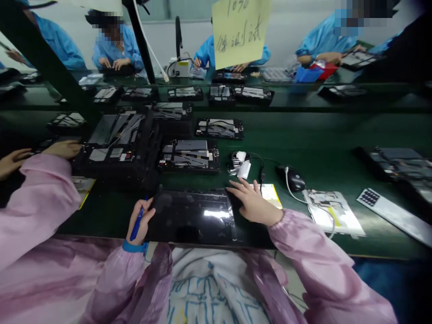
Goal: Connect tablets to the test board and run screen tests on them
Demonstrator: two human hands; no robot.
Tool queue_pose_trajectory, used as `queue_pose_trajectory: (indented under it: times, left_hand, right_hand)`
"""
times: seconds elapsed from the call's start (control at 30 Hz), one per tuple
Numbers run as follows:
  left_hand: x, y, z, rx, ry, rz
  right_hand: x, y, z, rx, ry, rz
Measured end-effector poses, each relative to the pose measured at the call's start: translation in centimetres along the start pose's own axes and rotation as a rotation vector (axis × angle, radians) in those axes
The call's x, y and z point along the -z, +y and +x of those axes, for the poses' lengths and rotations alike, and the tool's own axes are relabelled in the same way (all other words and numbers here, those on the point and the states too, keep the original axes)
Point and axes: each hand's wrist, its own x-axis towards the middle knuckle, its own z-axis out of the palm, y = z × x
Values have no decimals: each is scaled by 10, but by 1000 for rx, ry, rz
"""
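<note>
A black tablet (194, 216) with a glossy screen lies flat at the front edge of the green bench (313, 135). My left hand (141, 220) grips a blue pen (137, 227) and rests against the tablet's left edge. My right hand (251, 202) lies on the tablet's right end with fingers stretched out flat. Both my arms are in pink sleeves.
A co-worker in a pink sleeve (37, 202) works at my left, hands on opened tablets (114, 139). More opened tablets (189, 155) lie beyond. A black mouse (292, 177), a cable plug (243, 164), printed sheets (332, 209) and a keypad strip (391, 211) sit right. People in blue sit opposite; a yellow note (239, 31) hangs.
</note>
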Motion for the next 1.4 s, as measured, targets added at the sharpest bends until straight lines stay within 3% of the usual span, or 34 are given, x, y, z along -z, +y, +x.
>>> queue_pose_trajectory:
  times: [0.1,0.27,0.4,0.5,0.57,0.6,0.63,0.7,0.77,0.87,0.93,1.0,1.1,1.27,1.4]
  left_hand:
    - [-4,6,0,-14,9,40]
    - [-12,16,0,-70,5,168]
    - [-8,36,3,-82,-96,558]
    - [-16,66,5,-173,-112,937]
    - [-39,90,4,-300,-80,1076]
    - [-57,99,3,-360,-137,1073]
    - [-78,107,2,-401,-261,1036]
    - [-129,111,2,-440,-624,922]
    - [-180,101,4,-447,-903,814]
    - [-241,72,15,-382,-1015,712]
    - [-264,54,24,-291,-1017,644]
    - [-273,45,32,-228,-949,554]
    - [-272,45,41,-203,-870,514]
    - [-268,46,46,-296,-859,760]
    - [-271,43,43,-370,-921,938]
  right_hand:
    - [-5,0,-5,9,57,-128]
    - [11,13,-13,25,88,-20]
    - [14,26,-32,-86,73,250]
    - [10,34,-43,-207,105,521]
    - [9,36,-46,-269,116,684]
    - [9,37,-46,-296,118,753]
    - [9,37,-46,-318,120,813]
    - [10,36,-44,-344,137,900]
    - [10,35,-43,-350,166,951]
    - [6,36,-44,-360,233,1011]
    - [2,38,-47,-370,278,1033]
    - [-3,40,-52,-366,301,1013]
    - [-8,43,-58,-300,347,817]
    - [-12,44,-59,-135,356,297]
    - [-16,45,-58,-92,352,177]
